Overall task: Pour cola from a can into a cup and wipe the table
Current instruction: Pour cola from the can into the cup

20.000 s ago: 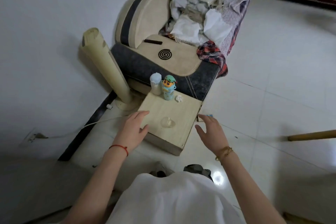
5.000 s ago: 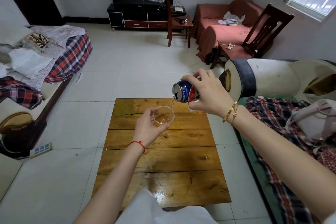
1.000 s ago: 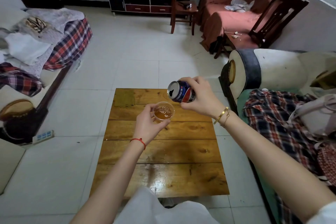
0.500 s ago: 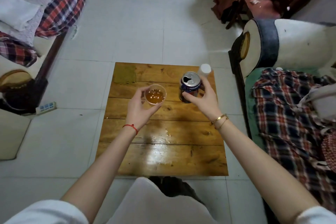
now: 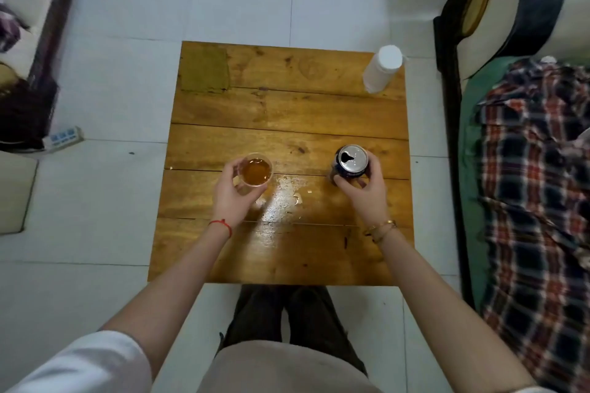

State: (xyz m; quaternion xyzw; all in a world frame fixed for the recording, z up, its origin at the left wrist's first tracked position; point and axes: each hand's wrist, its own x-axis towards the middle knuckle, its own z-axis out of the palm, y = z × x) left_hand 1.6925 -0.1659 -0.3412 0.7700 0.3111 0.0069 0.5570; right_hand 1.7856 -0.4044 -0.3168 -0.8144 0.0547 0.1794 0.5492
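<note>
One wooden table [image 5: 287, 112] carries one clear cup [image 5: 256, 173], one open can [image 5: 351, 164] and one white bottle [image 5: 381, 68] at its far right corner. The cup, holding amber cola, sits left of centre; the can stands upright to its right, well apart. The left hand [image 5: 233, 195] curls around the cup from the near side. The right hand [image 5: 364, 191] grips the can, thumb and fingers wrapped round it. One wet patch [image 5: 284, 198] glistens between the hands.

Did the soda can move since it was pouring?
Yes. The can, gripped by the right hand, now stands upright, lowered toward the wooden table, right of the cup.
</note>
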